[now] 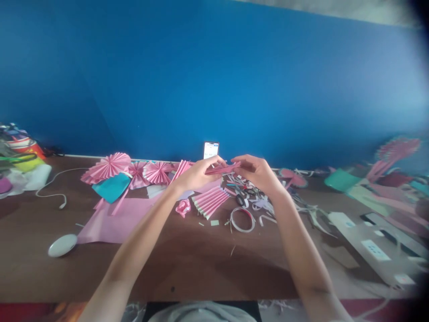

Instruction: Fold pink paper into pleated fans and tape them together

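Note:
My left hand (206,173) and my right hand (253,171) are raised over the far middle of the desk. Between them stretches a strip of folded pink paper (224,169), its left end in my left fingers and its right end pinched in my right. Below lies a pleated pink paper (212,202) with pale tips. A crumpled pink piece (182,207) rests to its left. On the right, a roll of tape (242,220) lies flat near a heap of paper scraps (264,203). A phone (211,150) stands upright behind my hands, its screen lit.
Pink paper fans (109,167), a teal paper (112,187) and a pink sheet (114,226) occupy the left side. Nearer me is a white mouse (62,245). A socket panel (375,249) sits at right, with a blurred pink paper fan (398,150) beyond. A blue wall (208,80) closes the back.

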{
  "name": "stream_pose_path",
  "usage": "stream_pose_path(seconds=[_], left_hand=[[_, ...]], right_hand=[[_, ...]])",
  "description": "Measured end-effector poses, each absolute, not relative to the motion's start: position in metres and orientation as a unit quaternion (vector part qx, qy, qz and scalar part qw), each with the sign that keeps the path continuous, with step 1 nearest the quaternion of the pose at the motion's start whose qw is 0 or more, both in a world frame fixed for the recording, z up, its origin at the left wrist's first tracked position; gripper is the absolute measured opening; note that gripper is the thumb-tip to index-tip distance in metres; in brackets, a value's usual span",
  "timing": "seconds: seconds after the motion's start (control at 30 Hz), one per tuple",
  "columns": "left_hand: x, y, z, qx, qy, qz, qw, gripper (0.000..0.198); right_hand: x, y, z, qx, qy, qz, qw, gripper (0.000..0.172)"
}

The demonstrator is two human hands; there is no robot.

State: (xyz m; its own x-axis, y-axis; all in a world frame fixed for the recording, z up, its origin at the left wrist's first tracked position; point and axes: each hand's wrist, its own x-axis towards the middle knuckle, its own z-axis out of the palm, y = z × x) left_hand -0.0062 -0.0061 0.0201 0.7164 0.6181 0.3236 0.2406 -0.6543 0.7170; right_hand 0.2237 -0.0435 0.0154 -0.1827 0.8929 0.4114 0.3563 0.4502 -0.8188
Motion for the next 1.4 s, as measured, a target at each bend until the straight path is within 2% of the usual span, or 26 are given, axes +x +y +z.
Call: stream_pose_path(seconds=[0.13, 0.3, 0.73, 1.07, 1.4], left_hand=[[-0.006, -0.006, 0.022, 0.857, 0.247, 0.303, 0.335, 0.031], [-0.008, -0.008, 0.025, 0.853, 0.245, 0.305, 0.345, 0.031], [-0.012, 0.001, 0.02, 0.828, 0.23, 0.338, 0.384, 0.03], [-0.015, 0.001, 0.024, 0.837, 0.271, 0.35, 0.32, 0.029], [-0.027, 0.005, 0.029, 0.856, 0.276, 0.277, 0.339, 0.034]], right_hand=[[0.225, -0.044, 0.016, -0.431, -0.719, 0.274, 0.471, 0.034], [0.225, -0.046, 0.018, -0.433, -0.733, 0.252, 0.46, 0.024], [0.223, -0.047, 0.017, -0.417, -0.738, 0.208, 0.488, 0.019], [0.223, -0.047, 0.018, -0.427, -0.743, 0.141, 0.495, 0.019], [0.227, -0.049, 0.019, -0.438, -0.721, 0.156, 0.514, 0.022]])
